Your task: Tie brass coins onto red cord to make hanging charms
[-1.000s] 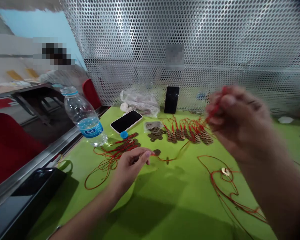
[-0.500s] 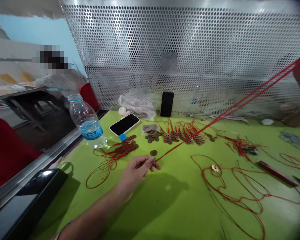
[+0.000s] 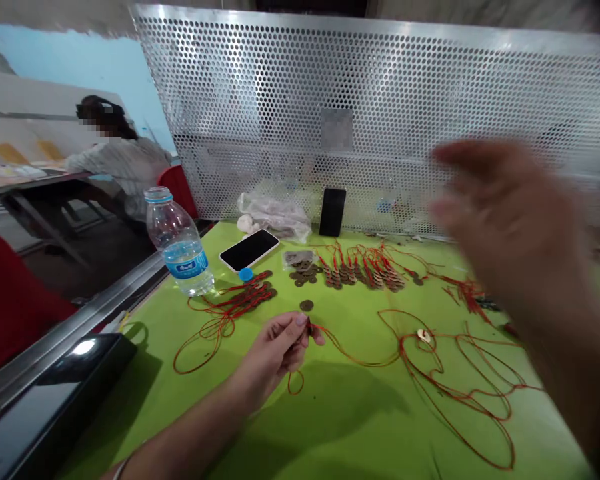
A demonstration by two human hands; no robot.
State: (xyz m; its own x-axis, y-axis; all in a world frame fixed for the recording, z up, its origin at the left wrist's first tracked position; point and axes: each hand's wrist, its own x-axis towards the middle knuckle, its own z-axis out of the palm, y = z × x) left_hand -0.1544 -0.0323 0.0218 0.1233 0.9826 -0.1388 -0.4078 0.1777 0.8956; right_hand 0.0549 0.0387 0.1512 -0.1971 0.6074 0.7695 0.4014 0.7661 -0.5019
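My left hand (image 3: pixel 280 343) is closed in a pinch on a red cord (image 3: pixel 350 359). A small dark piece shows at its fingertips, too small to name. The cord runs slack to the right across the table, and a small loop hangs below the hand. One loose coin (image 3: pixel 307 305) lies just beyond the fingertips. My right hand (image 3: pixel 510 213) is raised over the right side, blurred by motion. Its thumb and fingers look apart, with nothing seen between them. Beneath it, a light-coloured coin (image 3: pixel 423 336) lies among tangled red cord.
Corded coins (image 3: pixel 365 270) lie in a row at the back, by a bag of coins (image 3: pixel 300 259). A bottle (image 3: pixel 183 250), a blue cap (image 3: pixel 245 274), a phone (image 3: pixel 250 250) and a black case (image 3: pixel 55 400) are at left. A perforated metal panel (image 3: pixel 290 87) stands behind. A person (image 3: pixel 125 160) sits beyond.
The cord was taut between my hands and has dropped slack onto the table. My right hand has come in from the right edge. My left hand keeps its pinch in nearly the same place.
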